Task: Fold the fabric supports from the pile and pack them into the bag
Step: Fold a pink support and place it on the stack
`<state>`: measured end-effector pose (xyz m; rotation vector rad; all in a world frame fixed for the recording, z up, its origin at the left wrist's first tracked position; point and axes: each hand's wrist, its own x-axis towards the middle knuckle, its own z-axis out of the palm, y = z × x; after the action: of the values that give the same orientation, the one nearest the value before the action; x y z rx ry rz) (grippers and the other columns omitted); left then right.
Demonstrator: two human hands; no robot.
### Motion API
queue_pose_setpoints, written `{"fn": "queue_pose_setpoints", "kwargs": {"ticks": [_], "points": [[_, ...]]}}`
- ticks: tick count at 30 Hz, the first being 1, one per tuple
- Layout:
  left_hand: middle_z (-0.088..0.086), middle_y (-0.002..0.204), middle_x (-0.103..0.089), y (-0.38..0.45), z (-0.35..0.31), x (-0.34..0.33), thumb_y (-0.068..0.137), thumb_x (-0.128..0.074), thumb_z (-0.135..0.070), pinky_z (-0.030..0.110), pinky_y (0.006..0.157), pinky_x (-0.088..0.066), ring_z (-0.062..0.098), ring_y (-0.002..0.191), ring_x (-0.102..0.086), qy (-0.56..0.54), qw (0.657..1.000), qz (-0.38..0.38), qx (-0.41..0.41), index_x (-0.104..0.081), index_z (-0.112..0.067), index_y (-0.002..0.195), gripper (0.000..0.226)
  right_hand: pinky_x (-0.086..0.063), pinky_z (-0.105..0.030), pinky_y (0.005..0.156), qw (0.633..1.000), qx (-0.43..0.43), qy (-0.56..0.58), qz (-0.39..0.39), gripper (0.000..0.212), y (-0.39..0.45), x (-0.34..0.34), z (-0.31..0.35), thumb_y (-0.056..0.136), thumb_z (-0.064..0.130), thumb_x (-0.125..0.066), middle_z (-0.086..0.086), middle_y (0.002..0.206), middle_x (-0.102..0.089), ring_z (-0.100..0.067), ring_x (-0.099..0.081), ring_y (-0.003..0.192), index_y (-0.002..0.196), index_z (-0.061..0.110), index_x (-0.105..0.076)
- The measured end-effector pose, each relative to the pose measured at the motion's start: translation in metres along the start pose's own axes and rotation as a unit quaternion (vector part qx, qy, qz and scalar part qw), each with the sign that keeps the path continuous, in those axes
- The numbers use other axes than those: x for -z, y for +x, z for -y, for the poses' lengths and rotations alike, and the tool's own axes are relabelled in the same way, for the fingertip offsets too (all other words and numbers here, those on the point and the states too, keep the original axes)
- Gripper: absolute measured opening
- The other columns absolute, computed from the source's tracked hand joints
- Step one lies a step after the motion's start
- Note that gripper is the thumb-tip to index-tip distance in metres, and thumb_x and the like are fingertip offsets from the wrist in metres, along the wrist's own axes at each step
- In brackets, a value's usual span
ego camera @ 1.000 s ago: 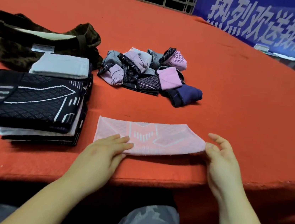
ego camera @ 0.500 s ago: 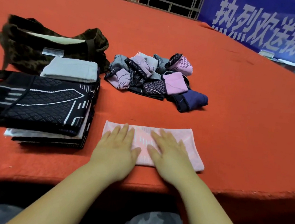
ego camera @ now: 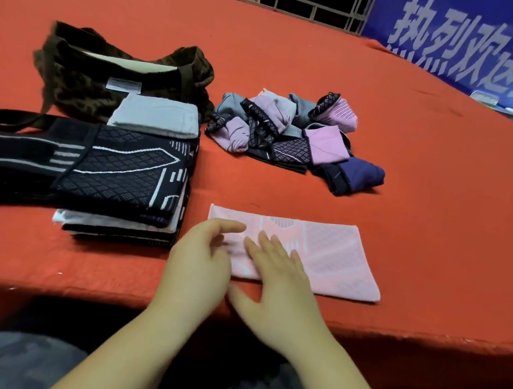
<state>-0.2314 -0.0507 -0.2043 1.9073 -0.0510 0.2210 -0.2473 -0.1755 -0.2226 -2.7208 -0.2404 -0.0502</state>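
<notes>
Under both hands: one flat rectangular pink knit support; left hand loosely curled at its end, right hand flat, fingers straight.

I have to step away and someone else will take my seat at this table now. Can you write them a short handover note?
Left hand: fingers loosely curled at the left end of the pink support; whether it grips is unclear.
Right hand: flat, pressing the pink support's middle.
The pink support lies flat near the table's front edge.
Done: a stack of folded supports lies on the left, in front of the bag.
Left: fold the pink support, work through the unfolded pile behind it, then pack everything into the bag.
</notes>
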Motion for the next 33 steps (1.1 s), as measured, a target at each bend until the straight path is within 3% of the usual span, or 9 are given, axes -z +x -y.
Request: {"fn": "queue_pose_setpoints", "kwargs": {"ticks": [4, 8, 12, 14, 16, 19, 25, 28, 33], "points": [[-0.009, 0.089, -0.068, -0.005, -0.004, 0.001, 0.080, -0.041, 0.018, 0.004, 0.068, -0.043, -0.009, 0.070, -0.061, -0.148, 0.988, 0.002, 0.036, -0.065, -0.025, 0.089, 0.050, -0.001, -0.029, 0.116, 0.999, 0.002, 0.000, -0.048, 0.089, 0.019, -0.012, 0.016, 0.066, 0.054, -0.005, 0.001, 0.156, -0.024, -0.016, -0.016, 0.145, 0.144, 0.025, -0.036], [-0.012, 0.126, -0.052, -0.003, -0.002, -0.005, 0.092, -0.051, -0.005, 0.012, 0.103, -0.031, -0.003, 0.118, -0.046, -0.134, 0.989, -0.053, 0.016, -0.056, -0.030, 0.115, 0.034, -0.021, -0.026, 0.110, 0.987, -0.037, 0.108, -0.114, 0.057, 0.019, -0.014, 0.023, 0.085, 0.036, -0.024, 0.001, 0.141, -0.050, -0.015, -0.041, 0.131, 0.132, 0.022, -0.054], [-0.005, 0.143, -0.041, 0.002, -0.005, -0.021, 0.100, -0.040, -0.012, 0.009, 0.104, -0.023, 0.002, 0.128, -0.037, -0.124, 0.989, 0.052, 0.063, -0.039, -0.014, 0.141, 0.042, -0.037, -0.022, 0.074, 0.876, -0.158, 0.350, -0.292, 0.022, 0.016, 0.004, 0.022, 0.092, 0.029, -0.044, -0.005, 0.096, -0.067, -0.012, -0.057, 0.085, 0.098, 0.016, -0.060], [-0.002, 0.152, -0.032, 0.006, -0.004, -0.035, 0.100, -0.040, -0.014, 0.021, 0.115, -0.017, 0.006, 0.139, -0.028, -0.068, 0.990, 0.119, 0.013, -0.034, -0.015, 0.145, 0.046, -0.042, -0.027, 0.076, 0.827, -0.182, 0.409, -0.339, 0.022, 0.015, 0.016, 0.012, 0.088, 0.019, -0.049, 0.000, 0.090, -0.064, -0.011, -0.059, 0.080, 0.108, 0.016, -0.056], [-0.001, 0.157, -0.019, 0.011, -0.008, -0.048, 0.100, -0.040, -0.017, 0.021, 0.117, -0.007, 0.006, 0.144, -0.015, 0.002, 0.985, 0.164, -0.044, -0.023, -0.016, 0.149, 0.052, -0.048, -0.030, 0.083, 0.804, -0.183, 0.452, -0.341, 0.050, 0.010, 0.029, 0.002, 0.086, -0.002, -0.051, 0.002, 0.097, -0.062, -0.014, -0.062, 0.085, 0.129, 0.023, -0.046], [0.001, 0.160, 0.000, 0.017, -0.014, -0.064, 0.100, -0.038, -0.027, 0.018, 0.114, -0.002, 0.012, 0.147, -0.003, 0.114, 0.969, 0.190, -0.108, -0.012, -0.021, 0.151, 0.058, -0.046, -0.025, 0.080, 0.845, -0.200, 0.361, -0.340, 0.071, -0.003, 0.045, -0.021, 0.079, -0.009, -0.053, 0.012, 0.092, -0.058, -0.013, -0.059, 0.078, 0.140, 0.024, -0.036], [0.005, 0.159, 0.013, 0.020, -0.012, -0.089, 0.093, -0.014, -0.055, 0.031, 0.116, 0.006, 0.020, 0.147, 0.009, 0.344, 0.885, 0.259, -0.179, -0.002, -0.023, 0.152, 0.068, -0.049, -0.035, 0.090, 0.896, -0.209, 0.211, -0.329, 0.045, -0.027, 0.043, -0.058, 0.074, 0.001, -0.057, 0.001, 0.111, -0.064, -0.018, -0.061, 0.093, 0.115, 0.021, -0.061], [0.005, 0.159, 0.011, 0.019, -0.013, -0.097, 0.074, 0.004, -0.064, 0.033, 0.115, 0.010, 0.021, 0.146, 0.012, 0.384, 0.860, 0.267, -0.202, -0.003, -0.022, 0.152, 0.089, -0.045, -0.026, 0.087, 0.898, -0.210, 0.185, -0.341, 0.046, -0.031, 0.042, -0.069, 0.075, -0.007, -0.057, 0.004, 0.108, -0.061, -0.017, -0.060, 0.089, 0.112, 0.021, -0.062], [0.009, 0.159, 0.011, 0.021, -0.019, -0.105, 0.099, -0.025, -0.048, 0.040, 0.115, 0.012, 0.024, 0.145, 0.015, 0.430, 0.833, 0.303, -0.172, -0.002, -0.016, 0.152, 0.066, -0.043, -0.038, 0.092, 0.912, -0.202, 0.089, -0.346, 0.048, -0.027, 0.038, -0.077, 0.072, -0.008, -0.053, -0.003, 0.110, -0.058, -0.029, -0.056, 0.098, 0.112, 0.015, -0.065]]}}
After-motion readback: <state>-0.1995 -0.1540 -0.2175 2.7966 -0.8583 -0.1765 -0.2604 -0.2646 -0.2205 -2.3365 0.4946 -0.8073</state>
